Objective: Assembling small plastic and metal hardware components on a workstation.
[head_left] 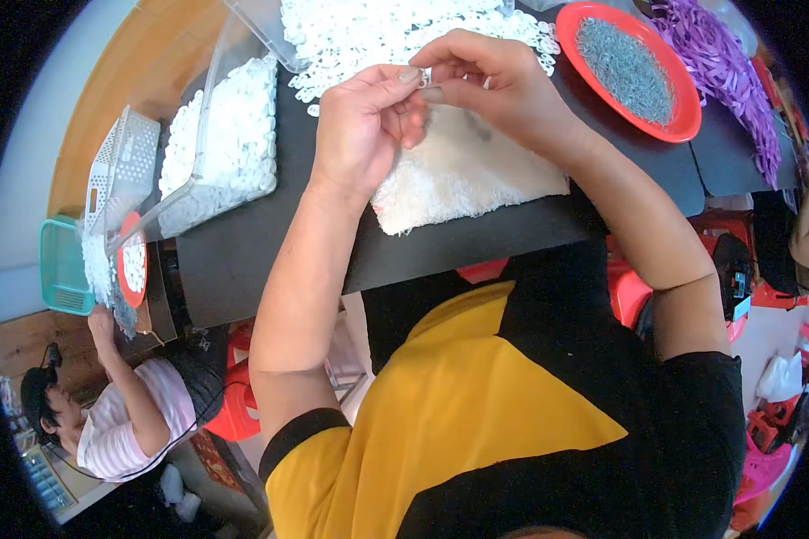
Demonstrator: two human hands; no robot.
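Observation:
Over a cream fluffy cloth on the dark table, my two hands meet at the fingertips. My left hand is closed, thumb and index finger pinching a tiny whitish piece. From the other side my right hand pinches at the same spot, its thumb and index finger closed. The piece is too small and too covered by fingers to tell its exact kind. Just beyond the hands spreads a pile of small white oval pieces. To the right, a red plate holds many thin grey metal pieces.
A clear plastic bin full of white pieces stands left, beside a white perforated basket and a green basket. Purple ribbons lie at the far right. A co-worker sits at the left, one hand near a smaller red plate.

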